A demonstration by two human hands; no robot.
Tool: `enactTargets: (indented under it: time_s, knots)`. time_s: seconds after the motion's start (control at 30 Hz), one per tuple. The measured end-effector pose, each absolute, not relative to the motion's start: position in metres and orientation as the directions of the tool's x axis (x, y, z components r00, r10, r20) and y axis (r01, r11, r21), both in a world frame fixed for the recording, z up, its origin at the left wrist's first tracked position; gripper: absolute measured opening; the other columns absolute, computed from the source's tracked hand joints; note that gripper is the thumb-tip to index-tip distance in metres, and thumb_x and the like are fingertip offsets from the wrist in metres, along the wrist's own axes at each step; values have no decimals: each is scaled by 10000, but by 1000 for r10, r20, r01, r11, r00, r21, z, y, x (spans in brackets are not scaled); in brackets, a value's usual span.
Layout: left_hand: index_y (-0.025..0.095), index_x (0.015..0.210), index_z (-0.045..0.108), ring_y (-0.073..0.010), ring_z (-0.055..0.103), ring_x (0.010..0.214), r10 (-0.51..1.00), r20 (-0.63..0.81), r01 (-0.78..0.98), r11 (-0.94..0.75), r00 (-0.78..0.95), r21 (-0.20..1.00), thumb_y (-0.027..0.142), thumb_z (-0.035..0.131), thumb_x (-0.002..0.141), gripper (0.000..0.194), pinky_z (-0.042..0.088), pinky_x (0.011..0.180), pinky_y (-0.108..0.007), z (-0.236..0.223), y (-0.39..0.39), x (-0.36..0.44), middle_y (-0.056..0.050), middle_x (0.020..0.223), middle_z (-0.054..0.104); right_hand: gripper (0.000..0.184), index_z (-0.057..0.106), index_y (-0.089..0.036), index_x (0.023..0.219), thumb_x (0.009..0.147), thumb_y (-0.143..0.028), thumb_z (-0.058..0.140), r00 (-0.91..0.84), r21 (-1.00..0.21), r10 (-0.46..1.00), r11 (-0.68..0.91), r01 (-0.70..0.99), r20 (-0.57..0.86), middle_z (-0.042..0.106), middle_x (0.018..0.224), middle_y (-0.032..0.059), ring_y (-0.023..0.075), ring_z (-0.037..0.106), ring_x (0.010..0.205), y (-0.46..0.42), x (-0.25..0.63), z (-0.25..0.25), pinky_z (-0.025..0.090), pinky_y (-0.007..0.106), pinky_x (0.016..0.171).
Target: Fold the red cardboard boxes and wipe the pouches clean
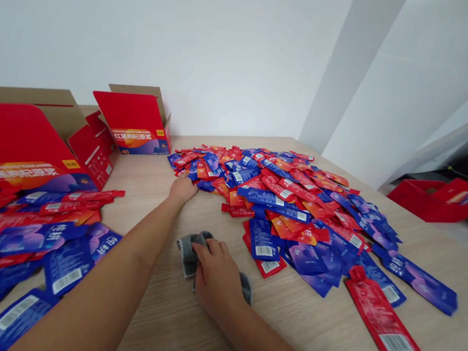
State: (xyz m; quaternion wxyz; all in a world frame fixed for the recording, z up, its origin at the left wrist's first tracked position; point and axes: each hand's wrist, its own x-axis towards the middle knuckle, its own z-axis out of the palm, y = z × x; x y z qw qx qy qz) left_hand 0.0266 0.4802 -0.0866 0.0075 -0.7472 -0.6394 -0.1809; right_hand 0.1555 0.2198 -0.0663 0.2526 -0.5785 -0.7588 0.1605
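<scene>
My right hand (219,278) is closed on a crumpled grey cloth (188,255) and presses it against the wooden tabletop. Farther forward, my left hand (183,188) is at the near left edge of a wide pile of red and blue sachets (276,187). Its fingers look curled beside a blue sachet (205,185); whether they grip anything is hidden. Right of the cloth, a blue sachet with a barcode (263,238) lies at the pile's near edge. A single red sachet (385,319) lies apart at the right.
An open red carton (16,139) stands at the left, with a smaller open red carton (132,123) behind it. More sachets (34,234) are heaped before the large carton. A white wall (234,48) bounds the table's back. Beyond the right edge is a red bin (422,202).
</scene>
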Motion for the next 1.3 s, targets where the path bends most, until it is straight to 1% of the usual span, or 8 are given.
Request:
enactTargets:
  time_s: [0.17, 0.3, 0.5, 0.63, 0.83, 0.9, 1.07, 1.3]
  knots:
    - [80, 1013, 640, -306, 616, 968, 972, 210, 985, -130, 103, 116, 178, 360, 824, 352, 464, 819, -379, -83, 478, 26, -217, 1033, 650, 432, 534, -231, 1206, 804, -112, 431, -203, -540, 958, 282, 793, 201, 535, 1178, 69, 216, 437, 1063, 220, 156, -65, 399, 332, 885]
    - [100, 998, 641, -298, 627, 937, 976, 187, 991, -122, 110, 54, 169, 347, 834, 344, 466, 792, -382, -82, 463, 18, -210, 972, 668, 443, 524, -230, 1222, 805, -109, 437, -207, -534, 959, 281, 797, 196, 534, 1185, 75, 216, 434, 1075, 220, 157, -65, 391, 338, 890]
    - [140, 1020, 616, -252, 600, 992, 954, 235, 979, -200, 187, 35, 268, 358, 875, 322, 447, 847, -337, -83, 432, 7, -160, 1025, 655, 428, 542, -209, 1211, 818, -101, 413, -198, -527, 953, 292, 798, 229, 542, 1192, 84, 215, 434, 1084, 218, 157, -66, 382, 340, 905]
    - [104, 1080, 569, -252, 546, 1074, 937, 307, 979, -196, 168, 61, 321, 356, 886, 360, 422, 905, -334, -85, 427, 10, -178, 1096, 612, 431, 540, -211, 1213, 814, -99, 421, -213, -532, 946, 314, 786, 244, 547, 1179, 78, 211, 440, 1073, 215, 157, -66, 383, 333, 908]
    - [77, 1213, 486, -237, 446, 1215, 930, 347, 979, -171, 124, 109, 268, 332, 889, 406, 359, 997, -326, -87, 452, 22, -182, 1297, 494, 431, 543, -234, 1201, 804, -102, 436, -211, -543, 953, 297, 785, 217, 546, 1171, 70, 211, 447, 1069, 217, 155, -66, 389, 334, 901]
    - [69, 1202, 502, -246, 465, 1199, 939, 324, 980, -163, 118, 116, 246, 353, 871, 404, 373, 983, -325, -86, 463, 26, -190, 1286, 502, 430, 544, -240, 1196, 801, -105, 440, -207, -552, 956, 290, 781, 210, 546, 1166, 66, 210, 448, 1068, 219, 155, -66, 395, 330, 892]
    - [59, 1062, 596, -282, 580, 1041, 968, 230, 987, -128, 103, 96, 172, 367, 842, 337, 448, 874, -356, -84, 476, 33, -219, 1081, 615, 436, 540, -243, 1194, 792, -104, 444, -216, -572, 955, 294, 766, 202, 541, 1163, 63, 209, 445, 1069, 221, 156, -67, 399, 328, 885]
    - [59, 920, 656, -299, 608, 973, 977, 118, 981, -187, 179, 53, 90, 382, 813, 295, 447, 850, -394, -66, 460, 30, -230, 966, 649, 430, 561, -230, 1180, 787, -100, 443, -197, -600, 948, 311, 737, 249, 553, 1153, 60, 201, 457, 1065, 219, 156, -68, 398, 318, 909]
